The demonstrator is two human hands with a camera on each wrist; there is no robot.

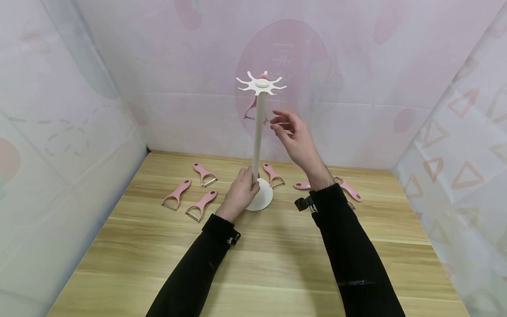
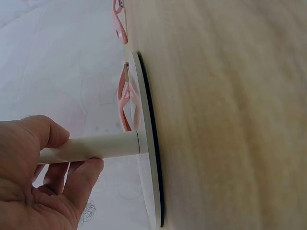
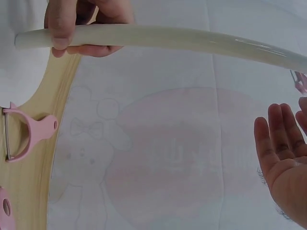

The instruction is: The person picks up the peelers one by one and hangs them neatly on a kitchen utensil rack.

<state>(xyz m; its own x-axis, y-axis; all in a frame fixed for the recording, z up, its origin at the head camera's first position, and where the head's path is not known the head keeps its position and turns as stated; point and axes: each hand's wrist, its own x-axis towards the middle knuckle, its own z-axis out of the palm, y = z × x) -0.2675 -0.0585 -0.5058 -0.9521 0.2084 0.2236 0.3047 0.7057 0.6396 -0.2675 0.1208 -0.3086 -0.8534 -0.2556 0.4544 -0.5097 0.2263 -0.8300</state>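
A white stand with a tall pole, a round base and a ring of hooks on top stands upright on the table. My left hand grips the pole low down, just above the base, thumb and fingers around it in the left wrist view. A pink peeler hangs from a hook on the far side, partly hidden by the pole. Right of the pole, near that peeler, my right hand is raised with loosely bent fingers, holding nothing. In the right wrist view its fingers are apart from the pole.
On the wooden table, pink peelers lie left of the stand, including one peeler farthest left. Another peeler lies behind the base. More lie at right, one peeler partly behind my right sleeve. Patterned cloth walls enclose the table.
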